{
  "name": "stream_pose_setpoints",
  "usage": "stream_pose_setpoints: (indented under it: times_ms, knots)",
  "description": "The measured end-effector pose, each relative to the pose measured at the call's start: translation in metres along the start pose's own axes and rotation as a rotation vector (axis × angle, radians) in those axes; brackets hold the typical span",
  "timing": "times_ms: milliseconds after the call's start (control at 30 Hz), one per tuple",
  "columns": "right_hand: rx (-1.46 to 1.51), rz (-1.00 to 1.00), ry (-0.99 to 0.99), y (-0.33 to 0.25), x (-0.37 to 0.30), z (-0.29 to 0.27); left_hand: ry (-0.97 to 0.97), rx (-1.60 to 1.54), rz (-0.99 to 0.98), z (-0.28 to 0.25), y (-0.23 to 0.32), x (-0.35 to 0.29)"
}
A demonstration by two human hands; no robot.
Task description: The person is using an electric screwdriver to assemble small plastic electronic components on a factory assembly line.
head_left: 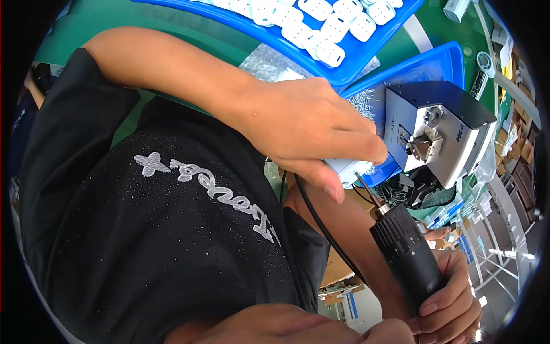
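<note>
Since the white piece (345, 168) sits pinched between the thumb and bent fingers of the left hand (318, 129), presumably to steady it, its edge faces the bit of a black electric screwdriver (408, 255). Closed around that tool's grip is the right hand (450, 304); from here I cannot tell whether the tip touches. A blue tray (457, 64) of small metal pieces (362, 103) lies just beyond, seemingly for easy reach.

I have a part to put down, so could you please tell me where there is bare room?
Bare green surface shows between the left forearm and the blue tray, left of the clear wrap. Around the silver machine it is crowded: blue bin, black cables.
</note>
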State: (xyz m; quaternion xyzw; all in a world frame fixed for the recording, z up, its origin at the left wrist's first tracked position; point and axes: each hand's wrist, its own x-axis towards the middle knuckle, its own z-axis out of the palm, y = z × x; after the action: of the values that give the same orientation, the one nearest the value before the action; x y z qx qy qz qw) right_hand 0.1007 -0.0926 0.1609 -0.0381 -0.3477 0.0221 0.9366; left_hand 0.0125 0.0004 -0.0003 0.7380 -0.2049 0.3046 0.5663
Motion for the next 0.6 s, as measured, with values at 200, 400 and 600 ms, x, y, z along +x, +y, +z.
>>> stream_pose_setpoints:
  times_ms: [200,400,600]
  knots:
    - [-0.507,0.258,-0.246,-0.068,0.004,0.005,-0.037,-0.033,0.039,0.005,-0.001,0.008]
    - [-0.917,0.269,-0.185,-0.087,0.029,-0.005,-0.023,-0.032,0.022,0.008,-0.002,0.002]
    - [-1.590,-0.004,0.195,-0.029,0.038,-0.087,-0.021,-0.020,0.005,0.006,0.000,-0.001]
